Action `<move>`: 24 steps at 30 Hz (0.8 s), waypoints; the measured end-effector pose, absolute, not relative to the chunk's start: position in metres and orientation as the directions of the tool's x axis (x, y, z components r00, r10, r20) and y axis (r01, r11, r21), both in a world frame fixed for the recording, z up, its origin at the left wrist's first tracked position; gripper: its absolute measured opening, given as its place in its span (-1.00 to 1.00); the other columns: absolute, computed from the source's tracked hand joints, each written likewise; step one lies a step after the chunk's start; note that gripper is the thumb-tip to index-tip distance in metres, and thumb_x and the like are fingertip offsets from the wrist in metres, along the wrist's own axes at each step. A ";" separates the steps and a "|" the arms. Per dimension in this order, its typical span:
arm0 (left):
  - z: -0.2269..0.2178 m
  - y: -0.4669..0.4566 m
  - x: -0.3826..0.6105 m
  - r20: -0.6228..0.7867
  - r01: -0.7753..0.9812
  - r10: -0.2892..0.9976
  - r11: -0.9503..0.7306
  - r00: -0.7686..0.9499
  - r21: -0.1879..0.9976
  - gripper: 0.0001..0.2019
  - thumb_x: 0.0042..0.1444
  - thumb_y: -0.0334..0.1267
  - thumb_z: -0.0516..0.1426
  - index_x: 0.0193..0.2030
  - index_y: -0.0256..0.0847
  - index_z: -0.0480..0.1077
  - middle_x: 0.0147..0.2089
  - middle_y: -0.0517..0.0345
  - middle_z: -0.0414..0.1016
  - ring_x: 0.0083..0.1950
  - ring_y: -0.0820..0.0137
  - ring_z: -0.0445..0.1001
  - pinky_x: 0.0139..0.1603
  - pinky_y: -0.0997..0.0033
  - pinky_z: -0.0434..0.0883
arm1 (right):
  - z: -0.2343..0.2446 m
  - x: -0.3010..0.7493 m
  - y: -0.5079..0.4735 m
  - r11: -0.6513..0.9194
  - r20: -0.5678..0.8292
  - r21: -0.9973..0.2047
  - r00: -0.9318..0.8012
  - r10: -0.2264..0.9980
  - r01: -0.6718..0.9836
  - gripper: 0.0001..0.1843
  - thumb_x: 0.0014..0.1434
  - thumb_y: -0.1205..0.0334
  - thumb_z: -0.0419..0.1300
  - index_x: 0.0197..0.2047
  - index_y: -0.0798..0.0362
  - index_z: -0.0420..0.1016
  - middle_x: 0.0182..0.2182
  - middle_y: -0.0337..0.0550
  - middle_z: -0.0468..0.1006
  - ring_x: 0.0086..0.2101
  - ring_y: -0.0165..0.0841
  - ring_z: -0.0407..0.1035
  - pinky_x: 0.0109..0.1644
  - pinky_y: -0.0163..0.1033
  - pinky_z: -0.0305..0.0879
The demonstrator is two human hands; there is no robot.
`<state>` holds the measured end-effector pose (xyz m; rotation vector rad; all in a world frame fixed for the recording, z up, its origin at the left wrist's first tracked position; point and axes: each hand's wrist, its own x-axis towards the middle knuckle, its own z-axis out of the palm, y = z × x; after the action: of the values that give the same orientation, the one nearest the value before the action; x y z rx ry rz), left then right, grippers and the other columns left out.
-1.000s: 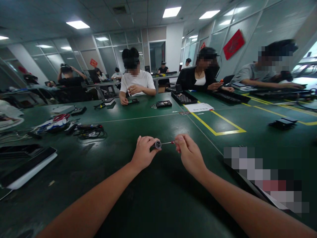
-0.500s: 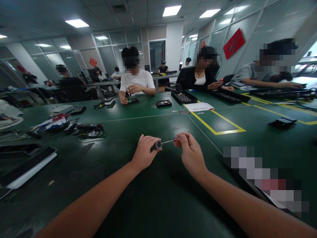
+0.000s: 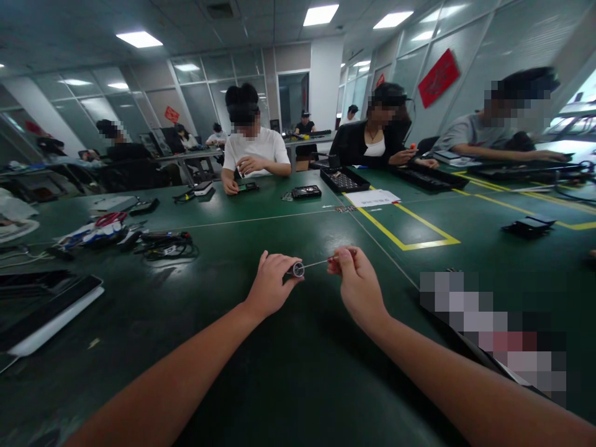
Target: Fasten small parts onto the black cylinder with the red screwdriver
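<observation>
Left hand (image 3: 270,282) grips a cylinder (image 3: 298,269); right hand (image 3: 358,282) pinches a screwdriver (image 3: 317,264). Cables (image 3: 172,246) and a black-and-white case (image 3: 58,320) occupy the surface (image 3: 279,385) at left.

you are facing a broad, glossy, dark-green tabletop (image 3: 237,239) marked with straight yellow tape (image 3: 431,246). bright rectangular white ceiling panels (image 3: 321,15) are glowing above you. to your right, a tilted square red decoration (image 3: 438,79) is hanging on a framed glass wall (image 3: 516,43). ahead, a plain white pillar (image 3: 326,81) is standing beside a dark doorway (image 3: 291,102).
</observation>
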<state>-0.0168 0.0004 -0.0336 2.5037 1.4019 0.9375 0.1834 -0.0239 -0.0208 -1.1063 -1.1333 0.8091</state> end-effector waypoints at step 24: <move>-0.036 0.000 -0.017 0.449 0.731 0.812 -0.555 0.373 0.397 -0.68 0.23 -0.20 0.27 0.12 -0.04 0.47 0.06 0.10 0.56 0.17 0.17 0.45 0.47 -0.29 -0.03 | -0.007 0.183 -0.037 0.341 0.390 -0.902 0.162 0.907 0.263 -0.57 0.37 -0.19 0.03 -0.27 -0.02 0.46 -0.48 -0.24 0.47 -0.46 -0.33 0.36 -0.37 -0.22 0.24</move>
<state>-0.0172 0.0003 -0.0362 2.4915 1.4090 0.9321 0.1827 -0.0372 -0.0075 -1.1732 -1.3675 0.6565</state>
